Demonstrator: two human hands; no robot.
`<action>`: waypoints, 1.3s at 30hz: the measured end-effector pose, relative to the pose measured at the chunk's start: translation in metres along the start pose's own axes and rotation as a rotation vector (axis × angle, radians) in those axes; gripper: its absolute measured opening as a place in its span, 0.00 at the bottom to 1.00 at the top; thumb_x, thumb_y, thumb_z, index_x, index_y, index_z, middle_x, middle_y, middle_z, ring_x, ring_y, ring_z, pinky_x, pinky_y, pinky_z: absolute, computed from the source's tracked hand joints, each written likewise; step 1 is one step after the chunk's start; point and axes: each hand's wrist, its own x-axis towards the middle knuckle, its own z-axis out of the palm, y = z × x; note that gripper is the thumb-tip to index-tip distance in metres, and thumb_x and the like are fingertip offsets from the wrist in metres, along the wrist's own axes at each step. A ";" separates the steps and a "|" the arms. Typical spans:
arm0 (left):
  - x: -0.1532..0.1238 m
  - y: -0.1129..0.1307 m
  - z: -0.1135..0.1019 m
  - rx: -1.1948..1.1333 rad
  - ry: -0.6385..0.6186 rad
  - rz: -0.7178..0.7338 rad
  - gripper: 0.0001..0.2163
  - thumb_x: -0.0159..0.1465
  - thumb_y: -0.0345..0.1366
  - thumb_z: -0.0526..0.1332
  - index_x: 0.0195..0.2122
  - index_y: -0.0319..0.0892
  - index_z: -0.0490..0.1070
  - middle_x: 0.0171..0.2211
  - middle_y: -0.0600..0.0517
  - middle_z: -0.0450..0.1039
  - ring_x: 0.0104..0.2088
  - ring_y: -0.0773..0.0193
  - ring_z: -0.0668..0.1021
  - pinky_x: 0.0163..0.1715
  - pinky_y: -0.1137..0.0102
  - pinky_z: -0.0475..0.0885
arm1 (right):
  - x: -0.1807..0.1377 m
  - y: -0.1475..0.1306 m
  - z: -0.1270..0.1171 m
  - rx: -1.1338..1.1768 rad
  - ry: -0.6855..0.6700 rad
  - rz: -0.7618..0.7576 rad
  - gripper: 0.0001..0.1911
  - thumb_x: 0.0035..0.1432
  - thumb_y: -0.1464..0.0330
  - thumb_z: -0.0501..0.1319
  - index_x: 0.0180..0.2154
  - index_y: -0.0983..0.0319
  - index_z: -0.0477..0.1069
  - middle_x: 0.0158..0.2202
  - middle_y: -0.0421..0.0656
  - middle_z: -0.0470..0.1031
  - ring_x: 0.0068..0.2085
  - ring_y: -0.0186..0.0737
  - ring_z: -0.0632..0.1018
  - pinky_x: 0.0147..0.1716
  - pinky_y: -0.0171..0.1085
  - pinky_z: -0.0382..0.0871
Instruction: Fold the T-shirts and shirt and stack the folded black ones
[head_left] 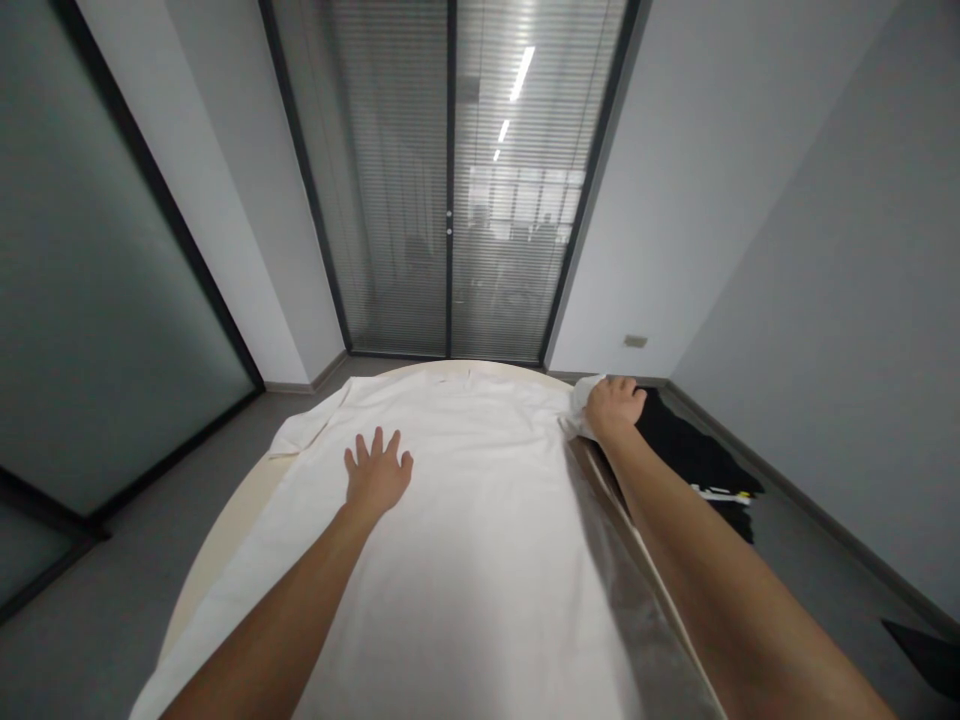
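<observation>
A white T-shirt (465, 500) lies spread over a pale table (217, 530) with a rounded far end. Its left sleeve (307, 425) rests near the table's far left edge. Fingers spread, my left hand (379, 475) presses flat on the upper left part of the shirt. Out at the far right edge, my right hand (616, 405) is closed over the bunched right sleeve (585, 400), with the fingertips curled and partly hidden.
On the floor at the right lies a black cloth heap (682, 440) with a white and yellow item (724, 495) on it. Beyond the table are a glass door with blinds (450, 200) and white walls. A dark object (926, 650) shows at lower right.
</observation>
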 end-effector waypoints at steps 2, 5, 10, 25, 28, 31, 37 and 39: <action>-0.001 0.000 -0.001 -0.002 0.005 0.005 0.27 0.71 0.46 0.47 0.70 0.45 0.57 0.72 0.43 0.50 0.70 0.34 0.52 0.65 0.42 0.50 | -0.003 0.005 -0.002 0.022 0.050 -0.057 0.22 0.67 0.73 0.47 0.54 0.69 0.73 0.56 0.60 0.70 0.57 0.54 0.66 0.52 0.47 0.58; -0.001 0.001 -0.001 -0.006 0.003 0.002 0.27 0.71 0.46 0.47 0.70 0.45 0.57 0.72 0.43 0.50 0.70 0.33 0.52 0.65 0.41 0.50 | -0.005 0.012 -0.002 0.088 0.090 -0.088 0.21 0.67 0.73 0.47 0.53 0.67 0.74 0.55 0.60 0.71 0.57 0.56 0.67 0.50 0.48 0.60; 0.000 0.000 0.000 -0.010 0.007 0.005 0.27 0.71 0.45 0.46 0.70 0.45 0.58 0.72 0.42 0.50 0.70 0.33 0.52 0.65 0.41 0.50 | -0.004 0.015 -0.006 0.181 0.093 -0.079 0.19 0.68 0.67 0.49 0.51 0.62 0.75 0.55 0.57 0.73 0.54 0.55 0.71 0.49 0.49 0.62; 0.001 -0.001 0.003 0.013 0.014 0.007 0.27 0.72 0.46 0.46 0.70 0.45 0.57 0.72 0.43 0.50 0.70 0.33 0.53 0.65 0.41 0.51 | 0.012 -0.004 -0.018 0.244 -0.181 -0.103 0.30 0.63 0.54 0.62 0.58 0.67 0.66 0.52 0.62 0.75 0.53 0.57 0.78 0.48 0.47 0.72; 0.000 -0.001 0.003 0.013 0.018 0.009 0.27 0.71 0.45 0.46 0.70 0.45 0.57 0.72 0.42 0.51 0.70 0.32 0.53 0.65 0.41 0.51 | 0.010 -0.009 -0.016 0.280 -0.214 -0.040 0.24 0.64 0.56 0.59 0.53 0.68 0.72 0.52 0.63 0.75 0.53 0.57 0.78 0.49 0.46 0.72; 0.000 -0.001 0.003 0.014 0.024 0.012 0.27 0.71 0.45 0.47 0.70 0.45 0.58 0.72 0.42 0.51 0.70 0.32 0.53 0.65 0.41 0.51 | 0.004 -0.015 -0.017 0.306 -0.194 -0.041 0.23 0.68 0.58 0.52 0.52 0.67 0.73 0.51 0.62 0.76 0.52 0.56 0.79 0.49 0.47 0.72; -0.001 0.000 0.001 -0.005 0.020 0.008 0.27 0.71 0.45 0.47 0.70 0.44 0.58 0.72 0.42 0.50 0.70 0.33 0.52 0.65 0.41 0.50 | -0.022 -0.038 -0.016 0.342 -0.147 -0.197 0.28 0.72 0.56 0.41 0.55 0.65 0.71 0.51 0.60 0.76 0.53 0.53 0.78 0.51 0.45 0.70; -0.001 0.000 0.001 -0.007 0.013 0.007 0.27 0.71 0.45 0.47 0.70 0.44 0.58 0.72 0.42 0.50 0.70 0.33 0.52 0.65 0.41 0.50 | -0.032 -0.048 -0.011 0.330 -0.210 -0.235 0.28 0.72 0.55 0.42 0.56 0.64 0.70 0.51 0.59 0.77 0.53 0.53 0.78 0.49 0.45 0.70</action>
